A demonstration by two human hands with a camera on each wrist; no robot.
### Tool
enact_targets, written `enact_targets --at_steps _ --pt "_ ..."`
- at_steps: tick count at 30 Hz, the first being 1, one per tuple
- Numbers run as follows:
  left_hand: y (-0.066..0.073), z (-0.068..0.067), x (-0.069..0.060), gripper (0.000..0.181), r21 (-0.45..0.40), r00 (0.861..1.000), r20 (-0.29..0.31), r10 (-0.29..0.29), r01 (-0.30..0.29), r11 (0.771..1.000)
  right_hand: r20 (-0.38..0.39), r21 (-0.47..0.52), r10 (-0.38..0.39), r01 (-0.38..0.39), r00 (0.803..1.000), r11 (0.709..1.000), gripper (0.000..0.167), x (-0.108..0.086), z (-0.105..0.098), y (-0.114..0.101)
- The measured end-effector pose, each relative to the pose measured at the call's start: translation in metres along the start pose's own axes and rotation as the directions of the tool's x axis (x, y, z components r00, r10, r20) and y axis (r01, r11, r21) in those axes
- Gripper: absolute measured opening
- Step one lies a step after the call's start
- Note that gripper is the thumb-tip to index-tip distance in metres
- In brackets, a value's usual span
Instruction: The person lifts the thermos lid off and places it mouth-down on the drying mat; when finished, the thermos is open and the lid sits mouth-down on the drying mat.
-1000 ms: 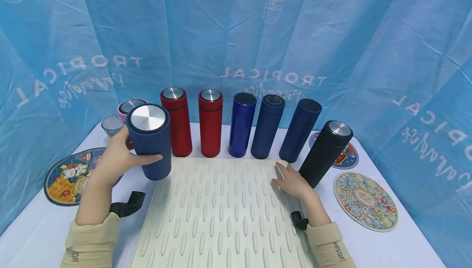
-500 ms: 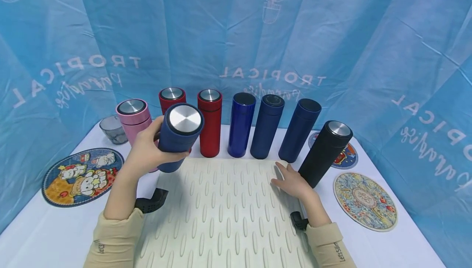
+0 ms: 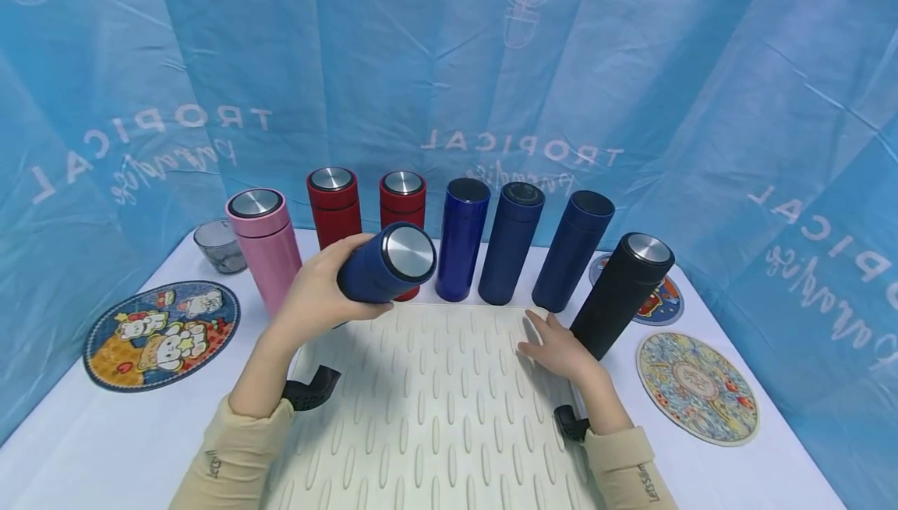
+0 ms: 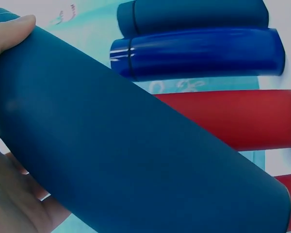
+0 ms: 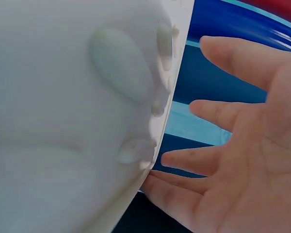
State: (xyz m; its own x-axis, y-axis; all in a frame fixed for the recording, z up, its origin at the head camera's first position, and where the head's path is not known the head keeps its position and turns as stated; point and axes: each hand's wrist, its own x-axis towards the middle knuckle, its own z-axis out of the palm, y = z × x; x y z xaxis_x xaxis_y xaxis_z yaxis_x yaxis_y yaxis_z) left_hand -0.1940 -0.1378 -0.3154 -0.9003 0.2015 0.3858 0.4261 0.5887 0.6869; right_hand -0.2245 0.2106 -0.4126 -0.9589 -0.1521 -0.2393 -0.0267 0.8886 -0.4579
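Observation:
My left hand (image 3: 326, 295) grips a navy thermos (image 3: 368, 268) with a silver lid. The thermos is in the air above the far left of the white ridged mat (image 3: 421, 401), its lid tilted to the right and towards me. In the left wrist view the navy body (image 4: 136, 136) crosses the picture, the thumb (image 4: 19, 30) along its upper side and other fingers below. On the far right corner of the mat rests my right hand (image 3: 557, 346), fingers spread, beside a black thermos (image 3: 620, 292). Those fingers (image 5: 233, 114) hold nothing in the right wrist view.
Behind the mat stand two red thermoses (image 3: 335, 206), a glossy blue one (image 3: 463, 245) and two matte navy ones (image 3: 510, 249). A pink thermos (image 3: 266, 253) and a clear cup (image 3: 220, 246) are at left. Round patterned coasters (image 3: 161, 338) lie on both sides. A blue curtain (image 3: 449, 65) hangs behind.
My left hand has carried the navy thermos to the right, from in front of the pink one to in front of the red ones, tilting it further. The right hand has stayed in place.

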Motion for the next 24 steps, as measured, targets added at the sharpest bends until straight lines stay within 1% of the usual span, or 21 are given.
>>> enact_targets --at_steps 3,7,11,14,15,17,19,21,24 --pt "0.000 0.004 0.001 0.080 0.038 1.000 0.015 0.004 -0.005 0.999 -0.004 0.002 -0.030 0.031 1.000 1.000 0.064 -0.001 -0.005 -0.003" --pt "0.000 0.008 0.001 0.079 0.080 1.000 0.014 0.025 -0.026 0.996 -0.029 0.014 -0.095 0.096 0.995 0.995 0.064 -0.002 -0.014 -0.013" --pt "0.001 0.012 0.001 0.078 0.144 0.999 0.020 0.040 -0.042 0.989 -0.100 0.054 -0.171 0.177 0.980 0.983 0.063 -0.004 -0.024 -0.029" --pt "0.001 0.016 0.002 0.078 0.223 0.998 0.030 0.053 -0.059 0.973 -0.171 0.144 -0.214 0.239 0.962 0.960 0.061 -0.008 -0.030 -0.042" --pt "0.001 0.018 0.002 0.079 0.249 0.998 0.031 0.063 -0.068 0.966 -0.197 0.190 -0.224 0.261 0.954 0.946 0.061 -0.010 -0.031 -0.046" --pt "0.002 0.021 0.003 0.080 0.312 0.995 0.032 0.094 -0.099 0.945 -0.251 0.280 -0.237 0.304 0.939 0.911 0.058 -0.014 -0.034 -0.055" --pt "0.002 0.024 0.003 0.080 0.372 0.990 0.036 0.134 -0.138 0.918 -0.297 0.356 -0.246 0.346 0.923 0.868 0.056 -0.018 -0.037 -0.063" --pt "0.001 0.028 0.004 0.081 0.426 0.982 0.042 0.182 -0.182 0.886 -0.327 0.409 -0.246 0.371 0.912 0.834 0.053 -0.023 -0.039 -0.071" --pt "0.001 0.033 0.004 0.081 0.491 0.971 0.054 0.235 -0.230 0.840 -0.334 0.439 -0.245 0.381 0.910 0.814 0.054 -0.029 -0.040 -0.081"
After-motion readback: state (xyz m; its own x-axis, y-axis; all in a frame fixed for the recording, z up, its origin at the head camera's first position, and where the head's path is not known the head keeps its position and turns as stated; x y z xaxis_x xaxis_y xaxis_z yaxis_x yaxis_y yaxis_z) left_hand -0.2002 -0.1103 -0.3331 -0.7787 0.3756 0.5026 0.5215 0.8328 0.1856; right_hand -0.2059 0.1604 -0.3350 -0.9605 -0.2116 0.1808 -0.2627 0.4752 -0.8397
